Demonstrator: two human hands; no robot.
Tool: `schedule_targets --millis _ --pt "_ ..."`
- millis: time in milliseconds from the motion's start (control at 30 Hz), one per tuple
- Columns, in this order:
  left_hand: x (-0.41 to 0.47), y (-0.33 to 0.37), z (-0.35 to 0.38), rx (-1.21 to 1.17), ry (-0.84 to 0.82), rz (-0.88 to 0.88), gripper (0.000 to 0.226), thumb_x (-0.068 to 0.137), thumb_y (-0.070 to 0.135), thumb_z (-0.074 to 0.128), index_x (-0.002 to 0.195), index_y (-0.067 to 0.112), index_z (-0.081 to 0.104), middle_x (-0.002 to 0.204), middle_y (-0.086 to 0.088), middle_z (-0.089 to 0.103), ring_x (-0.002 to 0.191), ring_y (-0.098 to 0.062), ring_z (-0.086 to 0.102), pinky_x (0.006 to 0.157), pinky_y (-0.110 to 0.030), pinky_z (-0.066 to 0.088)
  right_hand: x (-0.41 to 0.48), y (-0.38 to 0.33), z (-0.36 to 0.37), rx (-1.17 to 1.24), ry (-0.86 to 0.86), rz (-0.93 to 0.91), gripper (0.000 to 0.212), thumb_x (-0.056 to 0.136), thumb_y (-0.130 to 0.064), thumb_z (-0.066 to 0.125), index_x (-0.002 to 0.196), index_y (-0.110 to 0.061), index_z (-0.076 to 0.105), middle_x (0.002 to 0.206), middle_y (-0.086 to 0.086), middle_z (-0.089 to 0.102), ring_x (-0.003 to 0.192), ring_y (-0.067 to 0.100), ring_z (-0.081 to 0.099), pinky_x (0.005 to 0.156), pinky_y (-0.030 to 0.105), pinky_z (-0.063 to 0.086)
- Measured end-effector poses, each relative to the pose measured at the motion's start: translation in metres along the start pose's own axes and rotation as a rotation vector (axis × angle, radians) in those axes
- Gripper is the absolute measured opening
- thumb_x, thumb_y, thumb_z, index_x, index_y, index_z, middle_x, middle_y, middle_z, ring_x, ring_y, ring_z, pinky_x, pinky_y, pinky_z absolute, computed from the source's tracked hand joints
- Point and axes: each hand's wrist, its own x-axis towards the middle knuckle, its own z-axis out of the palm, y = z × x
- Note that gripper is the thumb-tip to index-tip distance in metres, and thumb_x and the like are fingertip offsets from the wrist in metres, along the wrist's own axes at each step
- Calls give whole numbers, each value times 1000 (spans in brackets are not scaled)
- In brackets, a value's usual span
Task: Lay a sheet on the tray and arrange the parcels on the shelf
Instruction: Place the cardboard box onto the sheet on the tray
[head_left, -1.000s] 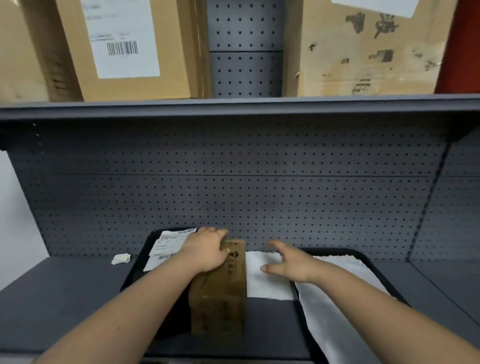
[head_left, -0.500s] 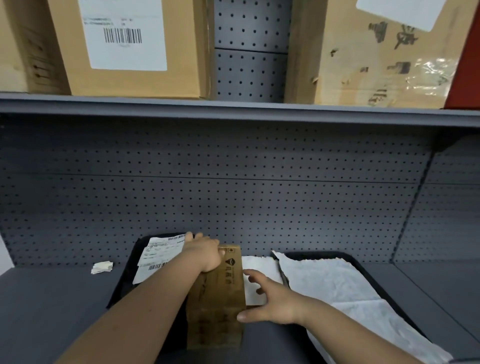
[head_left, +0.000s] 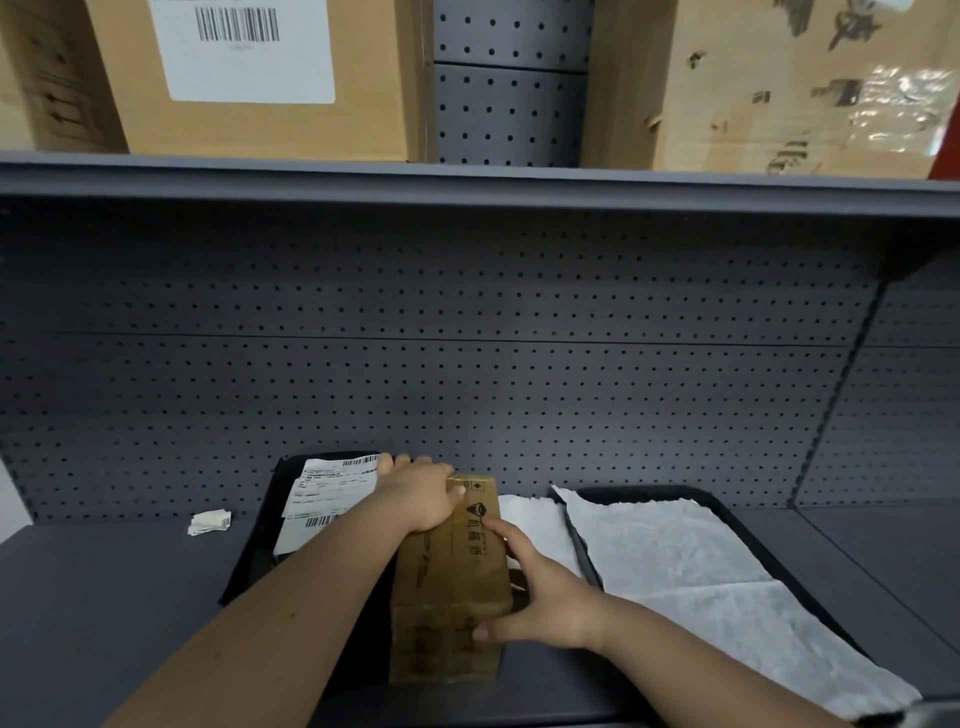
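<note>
A long brown cardboard parcel (head_left: 452, 587) stands on the grey shelf (head_left: 104, 613), end toward me. My left hand (head_left: 415, 493) grips its far top corner. My right hand (head_left: 540, 597) is pressed around its right side near the front. Left of it lies a flat black parcel (head_left: 260, 551) with a white shipping label (head_left: 324, 499), partly under my left arm. To the right sits a black tray (head_left: 779, 566) lined with a white sheet (head_left: 675, 566) that hangs over the tray's front. A second white sheet (head_left: 535, 519) lies between the brown parcel and the tray.
A small folded white paper scrap (head_left: 209, 521) lies on the shelf at the left. The perforated grey back panel (head_left: 467, 364) closes the rear. On the upper shelf stand a labelled cardboard box (head_left: 249, 73) and a worn cardboard box (head_left: 779, 83).
My right hand has come off the white sheet and closed onto the brown parcel's right side. My left hand has stayed on the parcel's far end. The camera has moved closer.
</note>
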Motion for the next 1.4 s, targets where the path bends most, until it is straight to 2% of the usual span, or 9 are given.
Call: schedule_targets --millis 100,200,333,567,800,900,1100,1233,1400 --pt "1 1 0 -34 21 6 56 94 57 27 142 32 41 142 -6 46 127 -30 40 98 -44 23 0 0 0 14 26 -20 106 62 -30 88 140 -50 19 130 -20 51 116 -2 54 95 18 47" --pt "1 1 -5 -75 52 11 57 94 57 28 143 32 40 147 -8 41 129 -32 39 101 -45 22 -1 -2 -4 -5 66 -27 106 59 -36 89 139 -52 21 130 -23 51 119 -2 52 104 29 43" --pt "3 2 -21 -139 93 13 57 93 58 30 143 33 40 150 -7 38 131 -34 38 104 -47 23 -4 -12 -14 -34 106 -41 106 56 -41 89 136 -56 23 130 -23 51 123 3 50 108 35 40" --pt "-2 23 -62 -219 210 4 55 92 58 33 142 35 41 146 -7 43 129 -35 38 102 -46 27 -21 -32 -52 -78 136 -116 105 54 -44 89 135 -57 23 132 -24 46 125 4 47 108 35 40" --pt "-1 94 -91 -311 278 -7 52 90 56 41 139 36 44 140 -10 49 125 -36 43 99 -44 34 -65 -20 -119 -113 119 -162 106 56 -46 88 138 -53 21 127 -30 44 127 1 42 109 32 37" --pt "3 135 -89 -464 280 -2 49 90 53 46 135 34 49 138 -11 50 125 -36 44 99 -42 41 -87 -3 -153 -129 114 -160 103 57 -46 88 136 -55 23 126 -29 45 124 -1 44 109 31 38" --pt "13 213 -80 -694 255 -20 49 84 50 57 130 31 54 137 -7 49 127 -31 41 102 -43 41 -123 37 -212 -155 90 -137 106 56 -45 88 139 -51 22 130 -26 44 127 2 43 109 30 38" --pt "18 247 -70 -709 229 -23 51 82 51 61 129 32 54 134 -6 49 125 -29 42 102 -44 41 -136 62 -231 -169 86 -104 108 55 -45 88 140 -51 21 132 -22 46 124 3 45 107 32 40" --pt "23 269 -52 -703 214 -18 50 81 51 62 127 34 55 134 -5 48 127 -30 38 102 -40 37 -141 87 -238 -130 69 -74 108 54 -45 89 138 -55 21 130 -27 43 120 3 48 103 31 44"
